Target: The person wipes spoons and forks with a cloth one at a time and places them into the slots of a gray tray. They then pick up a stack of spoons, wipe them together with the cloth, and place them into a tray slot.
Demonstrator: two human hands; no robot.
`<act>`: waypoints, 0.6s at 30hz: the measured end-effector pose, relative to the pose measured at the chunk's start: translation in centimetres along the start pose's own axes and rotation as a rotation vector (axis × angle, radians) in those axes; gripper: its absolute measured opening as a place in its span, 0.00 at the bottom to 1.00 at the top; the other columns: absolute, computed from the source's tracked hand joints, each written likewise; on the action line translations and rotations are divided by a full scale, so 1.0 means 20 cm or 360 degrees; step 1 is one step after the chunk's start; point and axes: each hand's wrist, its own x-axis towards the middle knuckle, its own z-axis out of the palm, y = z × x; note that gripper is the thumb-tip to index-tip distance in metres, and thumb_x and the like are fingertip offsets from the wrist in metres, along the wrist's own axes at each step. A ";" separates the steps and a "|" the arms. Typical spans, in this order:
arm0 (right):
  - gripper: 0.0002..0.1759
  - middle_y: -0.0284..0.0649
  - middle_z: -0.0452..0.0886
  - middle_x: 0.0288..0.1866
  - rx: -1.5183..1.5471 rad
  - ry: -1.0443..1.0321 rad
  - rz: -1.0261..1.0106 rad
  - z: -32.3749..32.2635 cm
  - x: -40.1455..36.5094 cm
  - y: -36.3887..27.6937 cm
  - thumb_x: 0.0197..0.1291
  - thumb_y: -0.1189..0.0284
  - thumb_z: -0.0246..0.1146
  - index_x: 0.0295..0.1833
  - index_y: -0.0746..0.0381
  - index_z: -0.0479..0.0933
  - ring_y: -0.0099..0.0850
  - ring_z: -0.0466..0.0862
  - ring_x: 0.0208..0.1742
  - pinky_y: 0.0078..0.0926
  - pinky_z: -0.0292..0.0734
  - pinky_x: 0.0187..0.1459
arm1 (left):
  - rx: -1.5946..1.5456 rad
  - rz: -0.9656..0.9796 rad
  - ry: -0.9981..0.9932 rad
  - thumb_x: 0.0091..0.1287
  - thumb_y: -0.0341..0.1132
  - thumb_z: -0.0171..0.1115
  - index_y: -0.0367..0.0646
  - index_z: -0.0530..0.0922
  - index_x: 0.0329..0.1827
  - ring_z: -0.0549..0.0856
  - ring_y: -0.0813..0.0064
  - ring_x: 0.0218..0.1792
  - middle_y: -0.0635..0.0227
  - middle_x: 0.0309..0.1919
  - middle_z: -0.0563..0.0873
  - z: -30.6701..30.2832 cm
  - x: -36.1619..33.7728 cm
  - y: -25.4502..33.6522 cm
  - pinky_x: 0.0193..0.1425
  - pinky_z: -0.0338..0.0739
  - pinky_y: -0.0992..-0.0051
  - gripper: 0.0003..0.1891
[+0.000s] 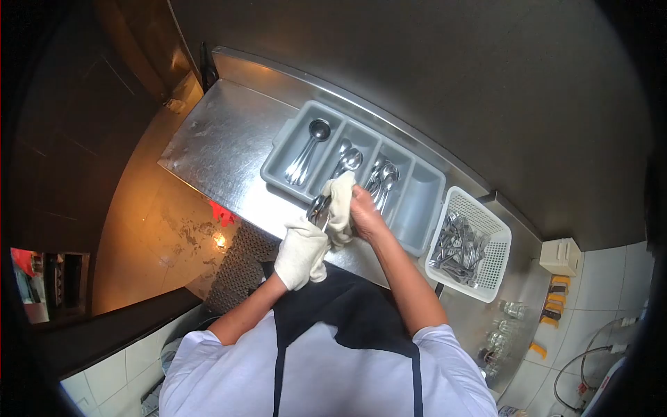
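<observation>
My left hand (301,254), covered in white cloth, is closed around several metal spoons (318,207) whose bowls point up and away from me. My right hand (363,210) is bare and grips a white cloth (340,203), pressed against the spoons' side. Both hands are over the near edge of a grey cutlery tray (286,142). Inside its left compartment lie long-handled spoons (306,153). More spoons (349,160) fill part of the second compartment, partly hidden by the cloth, and another group (384,178) lies in the third.
Right of the tray stands a white perforated basket (497,236) heaped with metal cutlery (460,251). Glasses (497,338) stand along the lower right of the steel counter (221,132). A raised metal lip and dark wall border its far side.
</observation>
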 end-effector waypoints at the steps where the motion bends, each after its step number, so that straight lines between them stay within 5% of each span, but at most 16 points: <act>1: 0.12 0.36 0.87 0.45 0.0032 0.0066 -0.0038 0.00 0.01 0.00 0.75 0.75 0.52 0.54 0.66 0.80 0.23 0.86 0.40 0.24 0.82 0.43 | -0.0263 0.0025 0.0088 0.55 0.27 0.62 0.41 0.79 0.26 0.85 0.61 0.27 0.59 0.22 0.81 -0.07 -0.01 -0.01 0.32 0.77 0.64 0.02; 2: 0.12 0.36 0.87 0.44 0.0062 0.0129 -0.0077 0.01 0.02 0.00 0.76 0.75 0.52 0.54 0.65 0.80 0.23 0.86 0.40 0.24 0.82 0.43 | -0.0526 0.0047 0.0176 0.54 0.28 0.63 0.42 0.79 0.26 0.84 0.59 0.29 0.60 0.23 0.80 -0.13 -0.02 -0.02 0.34 0.77 0.62 0.02; 6: 0.13 0.36 0.86 0.40 0.0370 0.0438 -0.0267 0.02 0.03 0.02 0.79 0.71 0.50 0.51 0.63 0.80 0.24 0.86 0.38 0.25 0.81 0.41 | -0.1971 -0.0840 -0.0108 0.61 0.32 0.66 0.40 0.78 0.33 0.86 0.58 0.32 0.56 0.30 0.82 -0.26 -0.07 0.00 0.36 0.79 0.61 0.06; 11: 0.15 0.38 0.87 0.45 0.0530 0.0305 0.0177 0.19 -0.17 0.14 0.78 0.70 0.50 0.55 0.64 0.80 0.28 0.87 0.43 0.29 0.82 0.48 | -0.1022 -0.0158 0.0453 0.70 0.35 0.63 0.38 0.79 0.36 0.87 0.68 0.26 0.57 0.26 0.85 -0.08 -0.07 -0.04 0.29 0.80 0.67 0.09; 13: 0.15 0.38 0.87 0.48 0.0324 -0.0048 0.0174 0.25 -0.23 0.16 0.76 0.73 0.51 0.58 0.64 0.80 0.28 0.87 0.47 0.31 0.82 0.52 | -0.1517 -0.0566 0.0521 0.66 0.32 0.65 0.40 0.82 0.35 0.87 0.70 0.26 0.60 0.26 0.86 0.03 -0.06 0.02 0.27 0.79 0.71 0.05; 15: 0.14 0.38 0.87 0.48 0.0316 -0.0137 0.0284 0.18 -0.17 0.14 0.76 0.74 0.52 0.57 0.64 0.80 0.28 0.87 0.45 0.30 0.83 0.49 | -0.0852 -0.0527 0.0215 0.66 0.33 0.64 0.42 0.84 0.34 0.87 0.72 0.25 0.63 0.24 0.85 0.06 -0.03 0.04 0.26 0.77 0.73 0.05; 16: 0.13 0.38 0.87 0.48 0.0288 -0.0121 0.0318 0.16 -0.13 0.11 0.76 0.74 0.52 0.57 0.64 0.81 0.28 0.87 0.44 0.30 0.84 0.48 | 0.0059 -0.0272 -0.0117 0.68 0.34 0.63 0.42 0.84 0.33 0.86 0.72 0.25 0.64 0.23 0.84 -0.07 0.02 0.01 0.25 0.75 0.74 0.07; 18: 0.13 0.38 0.88 0.47 0.0482 -0.0155 0.0291 0.09 -0.04 0.11 0.76 0.74 0.53 0.56 0.64 0.81 0.27 0.88 0.44 0.28 0.84 0.45 | 0.0979 0.0028 -0.0296 0.75 0.43 0.55 0.45 0.80 0.27 0.78 0.72 0.18 0.67 0.19 0.78 -0.16 0.06 -0.02 0.19 0.68 0.73 0.18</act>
